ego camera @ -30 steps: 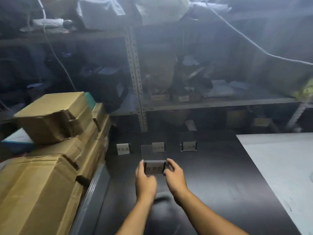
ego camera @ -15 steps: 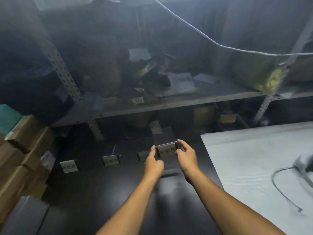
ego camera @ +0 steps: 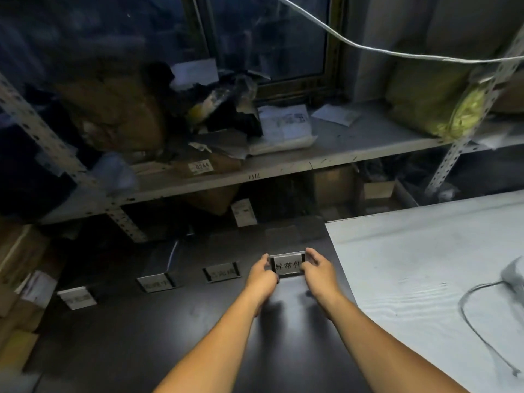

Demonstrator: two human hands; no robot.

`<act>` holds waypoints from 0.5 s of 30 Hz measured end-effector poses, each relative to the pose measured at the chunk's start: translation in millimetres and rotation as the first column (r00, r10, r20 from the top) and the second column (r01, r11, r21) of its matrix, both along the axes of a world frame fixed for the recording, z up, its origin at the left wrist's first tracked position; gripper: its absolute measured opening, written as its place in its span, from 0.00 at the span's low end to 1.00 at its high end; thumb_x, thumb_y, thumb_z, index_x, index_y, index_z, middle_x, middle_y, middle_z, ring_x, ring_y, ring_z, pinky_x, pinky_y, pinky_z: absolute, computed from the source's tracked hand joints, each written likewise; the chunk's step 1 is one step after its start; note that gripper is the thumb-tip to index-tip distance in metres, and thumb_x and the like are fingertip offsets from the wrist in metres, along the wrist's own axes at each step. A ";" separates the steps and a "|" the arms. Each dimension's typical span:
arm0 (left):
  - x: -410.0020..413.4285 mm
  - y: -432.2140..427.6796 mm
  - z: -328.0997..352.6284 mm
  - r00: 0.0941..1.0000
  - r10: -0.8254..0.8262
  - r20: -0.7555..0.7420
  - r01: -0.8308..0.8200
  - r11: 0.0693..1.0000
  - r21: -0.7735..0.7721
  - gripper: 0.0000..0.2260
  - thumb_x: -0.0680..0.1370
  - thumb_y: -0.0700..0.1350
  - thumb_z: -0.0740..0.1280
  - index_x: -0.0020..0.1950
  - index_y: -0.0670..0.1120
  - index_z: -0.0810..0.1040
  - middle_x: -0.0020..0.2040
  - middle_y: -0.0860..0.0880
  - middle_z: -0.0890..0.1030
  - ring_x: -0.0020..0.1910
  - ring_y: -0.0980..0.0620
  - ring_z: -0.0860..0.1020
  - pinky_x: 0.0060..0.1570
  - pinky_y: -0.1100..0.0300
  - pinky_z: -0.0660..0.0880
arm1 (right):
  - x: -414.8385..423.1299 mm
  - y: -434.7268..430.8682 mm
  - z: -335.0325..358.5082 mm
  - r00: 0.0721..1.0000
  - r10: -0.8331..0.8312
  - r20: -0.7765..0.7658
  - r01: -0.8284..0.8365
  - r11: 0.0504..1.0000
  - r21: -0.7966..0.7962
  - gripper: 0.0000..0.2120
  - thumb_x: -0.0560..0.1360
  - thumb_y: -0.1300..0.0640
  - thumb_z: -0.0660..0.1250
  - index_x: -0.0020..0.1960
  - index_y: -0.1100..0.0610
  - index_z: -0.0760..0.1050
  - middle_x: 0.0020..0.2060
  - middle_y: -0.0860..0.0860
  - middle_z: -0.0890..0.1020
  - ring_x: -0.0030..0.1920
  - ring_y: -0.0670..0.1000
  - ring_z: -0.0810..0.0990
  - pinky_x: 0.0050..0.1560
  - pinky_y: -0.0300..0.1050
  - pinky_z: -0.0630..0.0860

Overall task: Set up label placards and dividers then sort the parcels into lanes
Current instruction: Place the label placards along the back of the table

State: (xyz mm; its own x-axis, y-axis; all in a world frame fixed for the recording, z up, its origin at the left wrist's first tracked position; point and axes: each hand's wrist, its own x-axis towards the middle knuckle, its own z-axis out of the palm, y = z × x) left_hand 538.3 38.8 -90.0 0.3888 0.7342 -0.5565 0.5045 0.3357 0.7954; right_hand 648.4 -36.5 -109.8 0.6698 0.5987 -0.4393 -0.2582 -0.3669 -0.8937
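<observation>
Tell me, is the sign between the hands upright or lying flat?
Upright: the sign shows its printed face to the camera, left hand and right hand pinching its sides. Touching the table? Cannot tell.

Both arms stretch forward, left hand and right hand pinching inward (fingers curled).

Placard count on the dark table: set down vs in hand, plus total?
Placards set down: 3 (left placard, middle placard, right placard)
Placards in hand: 1 (held placard, pinched between left hand and right hand)
Total: 4
</observation>
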 end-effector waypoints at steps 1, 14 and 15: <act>2.3 1.8 -2.1 1.000 -0.008 -0.005 0.008 1.000 -0.001 0.33 0.77 0.28 0.60 0.81 0.47 0.60 0.71 0.48 0.72 0.57 0.50 0.75 0.55 0.60 0.72 | 1.5 -0.6 -2.7 1.000 0.003 0.001 -0.003 1.000 -0.007 0.24 0.79 0.66 0.61 0.73 0.55 0.72 0.68 0.50 0.78 0.47 0.46 0.79 0.42 0.40 0.74; 4.9 6.6 -13.3 0.996 -0.070 -0.059 0.071 0.997 0.006 0.34 0.78 0.29 0.59 0.81 0.47 0.57 0.76 0.48 0.68 0.65 0.53 0.70 0.59 0.64 0.66 | 15.3 0.2 -1.5 0.980 0.189 0.066 -0.178 0.973 -0.145 0.29 0.79 0.67 0.61 0.79 0.55 0.65 0.62 0.48 0.77 0.68 0.58 0.76 0.66 0.50 0.73; 1.4 6.6 -14.2 0.994 -0.081 -0.076 0.082 0.997 0.015 0.34 0.78 0.29 0.59 0.82 0.47 0.56 0.77 0.48 0.66 0.69 0.51 0.69 0.61 0.64 0.66 | 15.1 -0.9 -0.5 0.977 0.202 0.068 -0.189 0.969 -0.156 0.30 0.79 0.67 0.61 0.80 0.55 0.63 0.65 0.48 0.76 0.70 0.58 0.75 0.67 0.49 0.72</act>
State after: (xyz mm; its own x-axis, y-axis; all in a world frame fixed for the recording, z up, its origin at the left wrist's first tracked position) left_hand 539.6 45.4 -104.2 0.4052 0.7123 -0.5731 0.5883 0.2767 0.7599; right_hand 663.5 -37.4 -110.3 0.5837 0.6544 -0.4808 -0.0961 -0.5322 -0.8411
